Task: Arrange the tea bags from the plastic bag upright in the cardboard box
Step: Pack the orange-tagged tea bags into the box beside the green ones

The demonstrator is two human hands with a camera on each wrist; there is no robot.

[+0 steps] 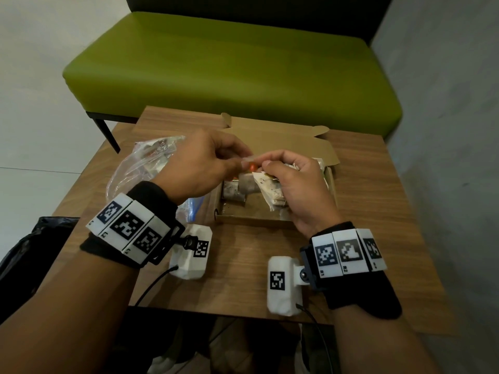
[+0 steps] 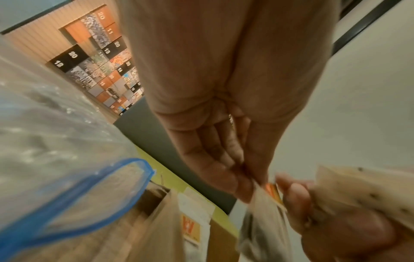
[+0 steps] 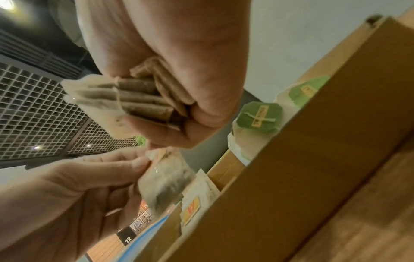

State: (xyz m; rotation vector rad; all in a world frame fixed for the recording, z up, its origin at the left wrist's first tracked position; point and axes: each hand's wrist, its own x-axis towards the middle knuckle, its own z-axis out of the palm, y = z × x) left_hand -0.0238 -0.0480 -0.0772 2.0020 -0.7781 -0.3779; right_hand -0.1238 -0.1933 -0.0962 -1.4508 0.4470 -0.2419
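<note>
An open cardboard box [image 1: 251, 218] sits mid-table with tea bags [image 1: 233, 188] inside; some with green tags [image 3: 260, 116] stand at its far end. My right hand [image 1: 294, 184] grips a bundle of several tea bags [image 1: 270, 191] above the box, and the same bundle [image 3: 134, 99] shows in the right wrist view. My left hand [image 1: 205, 163] pinches the top of one tea bag [image 3: 165, 179] next to the right hand; its orange tag [image 1: 252, 166] shows between the hands. The clear plastic bag [image 1: 140, 168] with a blue zip edge [image 2: 74, 209] lies left of the box.
The small wooden table [image 1: 243, 260] holds the box and bag. A green bench [image 1: 229, 66] stands beyond the table's far edge. A black bag [image 1: 29, 255] sits on the floor at the left. The box's lid flap [image 1: 278, 139] lies open toward the bench.
</note>
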